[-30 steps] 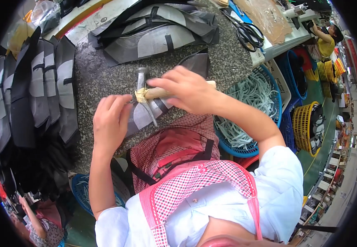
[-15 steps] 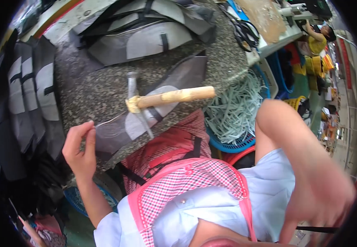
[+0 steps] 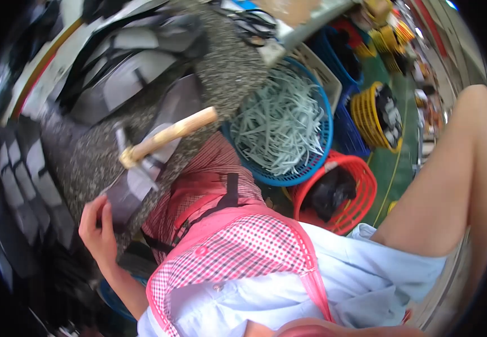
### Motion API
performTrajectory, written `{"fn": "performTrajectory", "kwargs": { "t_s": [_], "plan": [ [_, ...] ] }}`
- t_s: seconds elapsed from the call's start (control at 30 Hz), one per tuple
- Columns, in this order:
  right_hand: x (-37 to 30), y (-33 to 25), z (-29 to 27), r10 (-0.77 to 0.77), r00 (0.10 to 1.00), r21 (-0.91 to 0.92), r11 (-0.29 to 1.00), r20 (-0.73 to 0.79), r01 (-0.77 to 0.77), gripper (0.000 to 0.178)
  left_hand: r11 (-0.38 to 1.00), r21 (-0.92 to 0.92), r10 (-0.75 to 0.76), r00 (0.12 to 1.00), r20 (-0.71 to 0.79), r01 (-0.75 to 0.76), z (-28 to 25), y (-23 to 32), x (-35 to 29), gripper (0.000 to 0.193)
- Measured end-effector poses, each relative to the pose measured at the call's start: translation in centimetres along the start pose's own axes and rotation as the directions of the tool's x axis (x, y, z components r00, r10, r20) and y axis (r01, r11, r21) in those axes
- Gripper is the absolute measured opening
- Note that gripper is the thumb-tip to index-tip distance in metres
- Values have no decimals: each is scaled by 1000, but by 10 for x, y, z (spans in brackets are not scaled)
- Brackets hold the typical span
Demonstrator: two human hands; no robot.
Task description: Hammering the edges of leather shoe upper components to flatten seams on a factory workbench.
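My left hand [image 3: 98,231] is at the near left edge of the stone-topped table, its fingers bent and a little apart. Thumb and forefinger are right at the end of a long dark grey fabric piece [image 3: 124,202] with a lighter grey patch. A hammer [image 3: 170,133] with a pale wooden handle lies across that piece; yellowish wrapping surrounds the handle where it meets the metal head. Neither hand touches the hammer. My bare right arm [image 3: 429,196] is raised and sharply bent at the far right. The right hand itself is outside the picture.
Similar grey pieces lie stacked at the table's back [image 3: 136,73], and more hang at the left [image 3: 41,180]. Black-handled scissors [image 3: 254,25] are at the far corner. Beside me stand a blue basket [image 3: 326,126] of pale strips, a red basket [image 3: 367,194] with black material, and a yellow basket [image 3: 361,115].
The view has swung right, so the table and hammer appear farther left. My right hand, blurred at the lower right before, has left the picture as the arm rose. My left hand stays by the fabric.
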State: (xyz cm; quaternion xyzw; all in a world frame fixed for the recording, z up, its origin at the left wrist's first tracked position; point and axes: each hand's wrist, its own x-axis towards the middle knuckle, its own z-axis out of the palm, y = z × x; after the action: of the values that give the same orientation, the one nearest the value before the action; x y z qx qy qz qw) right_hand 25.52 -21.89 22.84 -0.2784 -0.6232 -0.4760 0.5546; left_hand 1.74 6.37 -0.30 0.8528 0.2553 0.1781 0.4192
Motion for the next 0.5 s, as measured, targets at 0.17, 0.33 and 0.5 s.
{"fn": "performTrajectory", "kwargs": {
  "t_s": [0.17, 0.33, 0.5],
  "plan": [
    [10, -14, -41, 78, 997, -55, 995, -27, -79, 24, 981, -41, -193, 980, -54, 191, 11, -7, -9, 11],
    [-32, -14, -48, 320, 934, 9, 946, -161, -323, 21, 992, -118, 34, 991, -127, -49, 21, 1, 11, 11],
    [-76, -6, -39, 580, 777, 211, 814, -244, -541, 17, 1000, -1, 20, 984, -175, -20, -5, 7, -2, 12]
  ]
}}
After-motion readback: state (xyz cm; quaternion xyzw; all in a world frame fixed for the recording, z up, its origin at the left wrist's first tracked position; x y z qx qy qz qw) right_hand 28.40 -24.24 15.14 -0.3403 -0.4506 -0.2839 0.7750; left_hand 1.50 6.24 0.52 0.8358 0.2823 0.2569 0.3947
